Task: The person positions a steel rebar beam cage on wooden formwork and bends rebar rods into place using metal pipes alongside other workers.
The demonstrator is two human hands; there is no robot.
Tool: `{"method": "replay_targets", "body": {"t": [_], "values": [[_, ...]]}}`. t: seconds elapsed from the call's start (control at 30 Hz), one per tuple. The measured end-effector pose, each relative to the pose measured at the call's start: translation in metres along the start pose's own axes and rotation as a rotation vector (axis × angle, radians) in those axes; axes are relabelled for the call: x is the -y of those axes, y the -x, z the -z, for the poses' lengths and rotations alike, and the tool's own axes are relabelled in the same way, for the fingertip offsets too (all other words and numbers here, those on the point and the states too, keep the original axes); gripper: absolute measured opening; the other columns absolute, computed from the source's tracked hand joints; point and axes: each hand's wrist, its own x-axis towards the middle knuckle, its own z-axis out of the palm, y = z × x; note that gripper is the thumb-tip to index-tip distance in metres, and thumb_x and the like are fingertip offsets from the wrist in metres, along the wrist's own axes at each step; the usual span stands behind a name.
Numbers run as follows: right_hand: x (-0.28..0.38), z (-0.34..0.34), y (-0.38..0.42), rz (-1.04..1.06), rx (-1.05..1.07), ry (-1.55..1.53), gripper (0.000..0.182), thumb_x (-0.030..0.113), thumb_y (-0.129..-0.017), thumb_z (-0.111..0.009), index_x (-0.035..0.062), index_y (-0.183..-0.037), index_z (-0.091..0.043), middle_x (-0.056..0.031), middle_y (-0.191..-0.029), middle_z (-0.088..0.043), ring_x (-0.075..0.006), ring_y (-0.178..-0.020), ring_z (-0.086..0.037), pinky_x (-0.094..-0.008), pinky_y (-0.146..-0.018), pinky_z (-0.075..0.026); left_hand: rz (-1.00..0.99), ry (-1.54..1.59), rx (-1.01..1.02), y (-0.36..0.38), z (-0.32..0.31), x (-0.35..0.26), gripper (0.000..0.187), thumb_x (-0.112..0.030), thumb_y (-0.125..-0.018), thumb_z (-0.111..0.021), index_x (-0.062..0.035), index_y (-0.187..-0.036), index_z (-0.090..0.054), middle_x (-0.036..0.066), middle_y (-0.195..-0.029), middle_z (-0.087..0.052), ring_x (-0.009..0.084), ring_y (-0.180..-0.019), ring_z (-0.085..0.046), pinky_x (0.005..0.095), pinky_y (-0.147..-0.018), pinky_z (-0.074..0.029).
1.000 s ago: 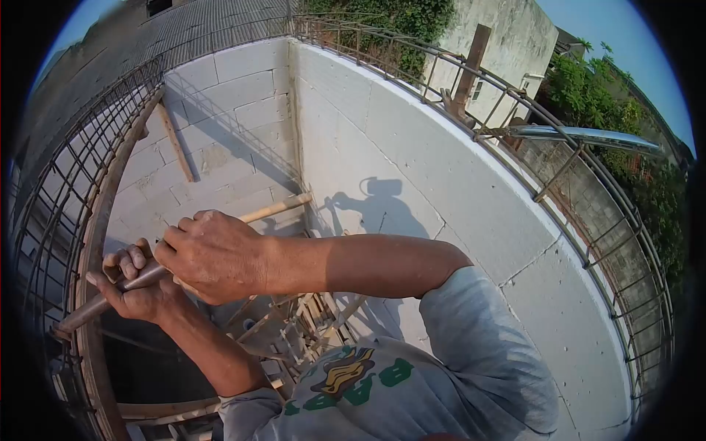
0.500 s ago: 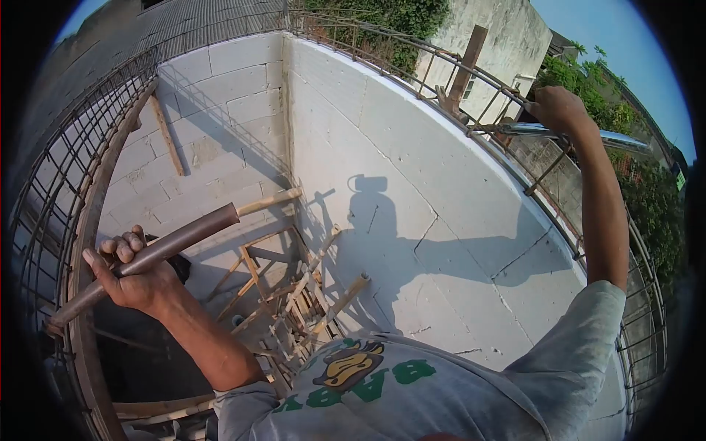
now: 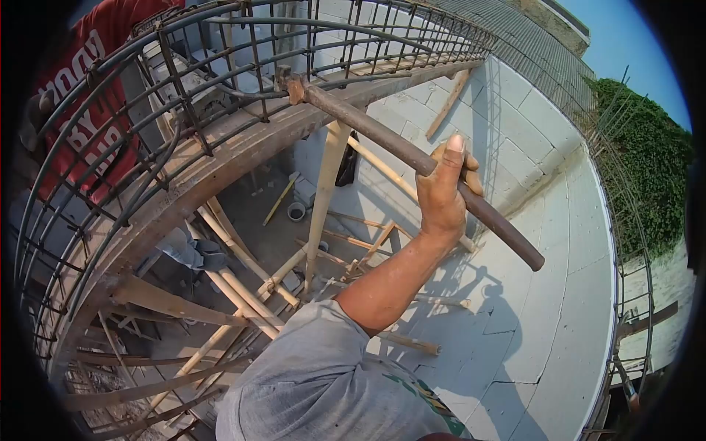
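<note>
My left hand (image 3: 445,191) is wrapped round the long brown pipe-like handle of a hammer (image 3: 368,128), its thumb lying along the top. The rusty head is at the far left end, right by the rebar cage (image 3: 316,44) above a timber beam (image 3: 220,151); the handle's other end points down to the right over the white block wall (image 3: 566,242). At the far right edge, only a small part of my right hand (image 3: 634,401) shows, on a shiny metal bar (image 3: 624,373) beside the wall-top rebar (image 3: 650,294).
Behind the cage on the left is a person in a red shirt (image 3: 92,103). Bamboo and timber props (image 3: 323,195) rise from the floor below, where a bucket (image 3: 296,212) stands. A wooden post (image 3: 651,320) sticks out by the right wall.
My view has swung left toward the beam and cage, bringing the red-shirted person into sight. The hammer's head end has come up to the rebar. My right hand has slid to the frame's edge.
</note>
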Motion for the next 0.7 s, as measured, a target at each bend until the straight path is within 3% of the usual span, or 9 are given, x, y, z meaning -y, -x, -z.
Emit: {"method": "replay_targets", "body": {"t": [0.27, 0.37, 0.5, 0.7], "values": [[0.097, 0.022, 0.098, 0.147, -0.116, -0.420, 0.067, 0.063, -0.079, -0.054, -0.0041, -0.084, -0.055, -0.0153, -0.058, -0.054, -0.0267, -0.056, -0.061, -0.0384, -0.052, -0.046, 0.002, -0.025, -0.036, 0.001, -0.003, -0.001, 0.047, -0.049, -0.097, -0.051, -0.0064, -0.078, -0.053, 0.003, -0.053, -0.049, 0.0108, -0.046, -0.050, 0.0220, -0.045, -0.040], [0.143, 0.052, 0.135, 0.301, -0.125, -0.548, 0.061, 0.057, -0.082, -0.055, -0.0035, -0.085, -0.053, -0.0143, -0.057, -0.053, -0.0255, -0.055, -0.060, -0.0370, -0.051, -0.045, 0.014, 0.031, -0.024, 0.001, -0.006, -0.004, 0.045, -0.049, -0.094, -0.056, -0.0064, -0.079, -0.054, 0.003, -0.050, -0.049, 0.0143, -0.045, -0.050, 0.0283, -0.059, -0.049], [0.199, 0.094, 0.171, 0.539, -0.116, -0.639, 0.053, 0.050, -0.086, -0.057, -0.0027, -0.087, -0.050, -0.0130, -0.057, -0.051, -0.0239, -0.053, -0.058, -0.0352, -0.049, -0.044, 0.036, 0.017, -0.045, 0.001, -0.005, -0.003, 0.047, -0.051, -0.094, -0.055, -0.0063, -0.080, -0.054, 0.003, -0.053, -0.050, 0.0137, -0.046, -0.051, 0.0254, -0.050, -0.047], [0.288, 0.157, 0.219, 0.994, 0.016, -0.708, 0.042, 0.038, -0.093, -0.059, -0.0014, -0.089, -0.047, -0.0111, -0.057, -0.049, -0.0215, -0.050, -0.056, -0.0325, -0.047, -0.042, -0.007, -0.028, 0.018, 0.001, -0.006, -0.004, 0.055, -0.058, -0.095, -0.049, -0.0060, -0.077, -0.054, 0.003, -0.055, -0.050, 0.0104, -0.050, -0.051, 0.0223, -0.047, -0.041]]}}
